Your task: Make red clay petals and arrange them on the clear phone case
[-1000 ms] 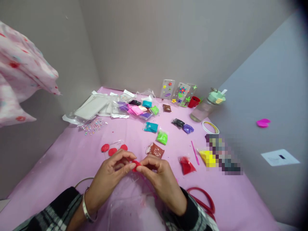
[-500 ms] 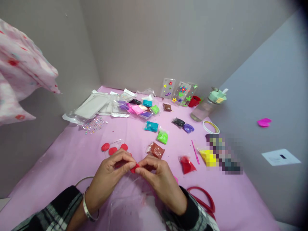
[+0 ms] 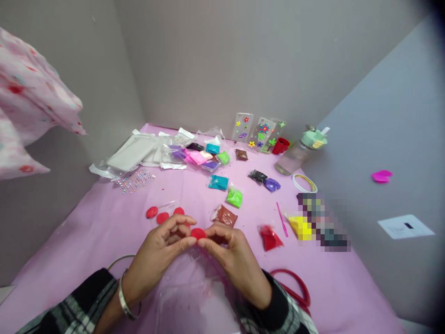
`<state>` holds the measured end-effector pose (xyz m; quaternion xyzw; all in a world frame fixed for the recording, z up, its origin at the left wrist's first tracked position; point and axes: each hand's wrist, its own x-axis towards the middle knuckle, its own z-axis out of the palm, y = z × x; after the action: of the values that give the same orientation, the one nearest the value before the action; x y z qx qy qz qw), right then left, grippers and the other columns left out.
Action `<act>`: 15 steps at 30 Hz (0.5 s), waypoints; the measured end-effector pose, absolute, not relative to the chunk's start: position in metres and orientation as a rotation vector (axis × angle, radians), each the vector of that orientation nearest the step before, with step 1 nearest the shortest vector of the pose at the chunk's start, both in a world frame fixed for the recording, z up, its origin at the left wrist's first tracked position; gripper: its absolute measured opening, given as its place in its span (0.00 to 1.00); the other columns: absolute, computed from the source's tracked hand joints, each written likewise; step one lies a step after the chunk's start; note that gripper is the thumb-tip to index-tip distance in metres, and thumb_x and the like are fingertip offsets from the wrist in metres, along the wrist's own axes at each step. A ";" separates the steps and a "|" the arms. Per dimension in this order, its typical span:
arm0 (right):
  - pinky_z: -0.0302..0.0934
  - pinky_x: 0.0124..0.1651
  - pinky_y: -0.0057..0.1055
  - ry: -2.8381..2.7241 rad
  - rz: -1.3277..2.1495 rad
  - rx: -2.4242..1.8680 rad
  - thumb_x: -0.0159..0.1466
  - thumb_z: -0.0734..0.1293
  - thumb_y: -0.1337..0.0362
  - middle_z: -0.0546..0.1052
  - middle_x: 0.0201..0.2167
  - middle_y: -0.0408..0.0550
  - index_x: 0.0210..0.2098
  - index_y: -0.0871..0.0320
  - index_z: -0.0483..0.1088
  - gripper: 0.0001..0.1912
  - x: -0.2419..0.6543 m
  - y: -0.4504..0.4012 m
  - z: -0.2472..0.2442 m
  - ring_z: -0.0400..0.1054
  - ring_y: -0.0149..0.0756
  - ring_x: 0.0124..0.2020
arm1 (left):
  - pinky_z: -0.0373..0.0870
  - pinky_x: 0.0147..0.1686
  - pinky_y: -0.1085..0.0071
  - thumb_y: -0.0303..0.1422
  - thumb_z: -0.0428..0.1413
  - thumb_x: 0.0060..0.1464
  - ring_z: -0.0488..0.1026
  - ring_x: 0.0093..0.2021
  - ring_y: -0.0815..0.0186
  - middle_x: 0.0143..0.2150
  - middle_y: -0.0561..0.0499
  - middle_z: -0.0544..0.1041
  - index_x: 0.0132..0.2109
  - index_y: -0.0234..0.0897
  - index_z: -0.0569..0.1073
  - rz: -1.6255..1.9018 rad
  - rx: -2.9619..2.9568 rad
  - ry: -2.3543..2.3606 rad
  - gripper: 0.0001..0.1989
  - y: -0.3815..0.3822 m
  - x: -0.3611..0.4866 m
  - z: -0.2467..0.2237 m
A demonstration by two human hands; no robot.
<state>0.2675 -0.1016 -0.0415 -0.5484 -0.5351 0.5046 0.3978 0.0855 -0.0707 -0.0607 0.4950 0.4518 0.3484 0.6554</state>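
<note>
Between the fingertips of both hands is a flattened red clay disc (image 3: pixel 198 234), its round face showing. My left hand (image 3: pixel 163 246) pinches its left edge with the thumb, while my right hand (image 3: pixel 229 255) grips the right edge between thumb and fingers. Just beyond the left hand lie several red clay pieces (image 3: pixel 162 218) on a clear sheet, some partly hidden by the fingers. A packet of brown clay (image 3: pixel 225 216) sits behind the right hand. Under the wrists, a clear plastic sheet (image 3: pixel 187 306) rests on the purple cloth.
Red-handled scissors (image 3: pixel 295 283) lie right of my right wrist. Packets of red clay (image 3: pixel 270 238) and yellow clay (image 3: pixel 301 228) flank a pink stick tool (image 3: pixel 282 219). Farther back are a water bottle (image 3: pixel 299 153), decorated clear cases (image 3: pixel 263 132) and piled clay packets (image 3: pixel 196 157).
The red clay between my fingers now looks wider and rounder, with more of its face showing. Both hands have shifted only slightly, with the left fingers raised a little.
</note>
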 end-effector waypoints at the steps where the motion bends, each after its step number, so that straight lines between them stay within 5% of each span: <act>1: 0.58 0.36 0.27 -1.352 1.284 -1.390 0.63 0.72 0.62 0.76 0.31 0.44 0.34 0.58 0.80 0.06 0.268 -0.102 -0.041 0.66 0.31 0.32 | 0.72 0.40 0.72 0.40 0.66 0.52 0.76 0.36 0.67 0.33 0.56 0.75 0.46 0.41 0.75 0.802 1.116 1.027 0.16 -0.071 0.086 -0.061; 8: 0.61 0.39 0.28 -1.335 1.281 -1.395 0.64 0.70 0.63 0.78 0.32 0.46 0.34 0.59 0.79 0.07 0.269 -0.100 -0.042 0.69 0.34 0.34 | 0.72 0.43 0.69 0.39 0.67 0.51 0.76 0.39 0.64 0.39 0.52 0.78 0.44 0.40 0.76 0.745 1.148 0.995 0.15 -0.068 0.087 -0.060; 15: 0.61 0.38 0.28 -1.290 1.317 -1.377 0.63 0.71 0.62 0.78 0.32 0.44 0.35 0.59 0.78 0.06 0.269 -0.100 -0.040 0.69 0.33 0.34 | 0.69 0.37 0.73 0.38 0.65 0.53 0.73 0.34 0.67 0.31 0.55 0.75 0.32 0.38 0.76 0.729 1.190 0.969 0.09 -0.069 0.086 -0.059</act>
<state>0.2686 -0.1005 -0.0403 -0.5462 -0.5117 0.5227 0.4082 0.0861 -0.0689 -0.0594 0.5259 0.4283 0.3223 0.6604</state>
